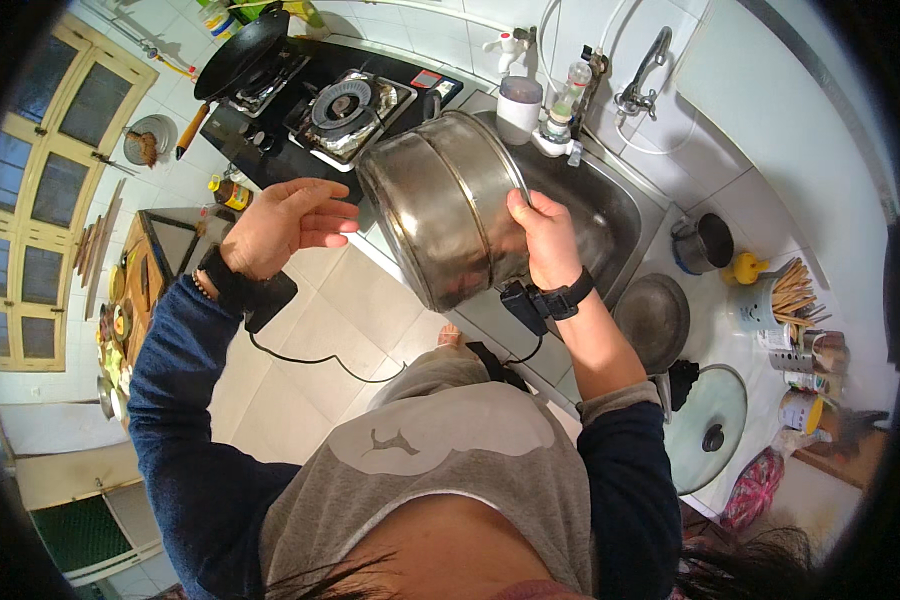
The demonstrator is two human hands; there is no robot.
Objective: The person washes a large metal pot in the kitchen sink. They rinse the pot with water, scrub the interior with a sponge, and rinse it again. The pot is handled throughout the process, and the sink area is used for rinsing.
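Observation:
My right hand (552,238) grips a large stainless steel pot (442,206) by its rim, thumb on the near side. The pot is tipped on its side above the counter's front edge, between the stove and the sink (626,196). Its mouth faces right towards the basin, so the inside is hidden. One dark side handle (432,106) shows at its far side. Left of the pot's base, my left hand (292,223) is raised with nothing in it, its fingers extended and a small gap between fingertips and metal.
A black gas stove (274,161) carries a wok (244,56) and a bare burner (343,105). Behind the sink are a tap (637,97) and a water filter (559,124). On the right counter lie a frying pan (651,319), a glass lid (709,427) and a chopstick holder (754,304).

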